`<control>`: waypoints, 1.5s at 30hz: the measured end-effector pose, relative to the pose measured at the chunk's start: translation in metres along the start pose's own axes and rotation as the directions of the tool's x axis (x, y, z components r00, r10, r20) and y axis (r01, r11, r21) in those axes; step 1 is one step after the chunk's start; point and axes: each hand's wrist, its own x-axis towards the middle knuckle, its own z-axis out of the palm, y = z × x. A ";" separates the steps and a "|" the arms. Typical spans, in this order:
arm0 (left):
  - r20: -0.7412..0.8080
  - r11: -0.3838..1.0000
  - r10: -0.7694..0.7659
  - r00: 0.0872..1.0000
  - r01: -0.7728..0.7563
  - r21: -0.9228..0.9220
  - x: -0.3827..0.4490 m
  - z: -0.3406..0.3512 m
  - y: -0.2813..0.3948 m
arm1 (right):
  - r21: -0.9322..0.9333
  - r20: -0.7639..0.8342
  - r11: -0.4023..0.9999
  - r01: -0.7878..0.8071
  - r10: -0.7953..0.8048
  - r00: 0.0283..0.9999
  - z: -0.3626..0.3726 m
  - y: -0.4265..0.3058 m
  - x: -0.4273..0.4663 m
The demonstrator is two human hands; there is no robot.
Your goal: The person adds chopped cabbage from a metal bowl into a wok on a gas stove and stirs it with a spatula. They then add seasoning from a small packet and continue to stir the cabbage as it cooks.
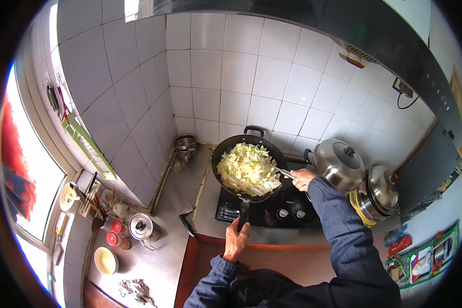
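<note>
A dark wok [218,181] sits over the left side of a black Haier gas stove [267,219]. Chopped cabbage [250,167] in pale green and white pieces heaps up inside it. My left hand [235,240] grips the wok's black handle [245,213], which points toward me. In my right hand [302,178] is the metal handle of a cooking utensil [283,170], reaching into the cabbage from the right. The utensil's working end is hidden under the pieces, so its exact kind cannot be told.
A lidded steel pot [333,163] stands right of the wok, near my right forearm. Beyond it is another lidded pot [381,192]. A kitchen knife [186,223] lies at the counter's edge. Left are a lidded canister [141,227], red-lidded jars [117,233], a bowl [106,260] and a rag [134,290].
</note>
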 end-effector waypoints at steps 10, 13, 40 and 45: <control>-0.011 0.999 0.028 1.000 -0.029 -0.016 0.002 0.000 -0.004 | -0.996 0.052 -0.009 0.086 -0.855 0.516 0.078 0.030 -0.095; -0.021 0.998 0.050 0.999 -0.050 -0.028 0.003 0.000 -0.007 | -0.999 0.026 -0.046 -0.025 -0.844 0.535 0.119 0.037 -0.143; 0.084 0.983 -0.005 0.996 0.020 -0.184 -0.018 -0.007 0.017 | -0.909 0.025 -0.320 -0.266 -0.680 0.733 0.165 0.018 -0.258; 0.101 0.989 -0.002 0.995 0.017 -0.148 -0.019 -0.002 0.015 | -0.893 0.139 -0.374 -0.250 -0.758 0.637 0.134 0.043 -0.184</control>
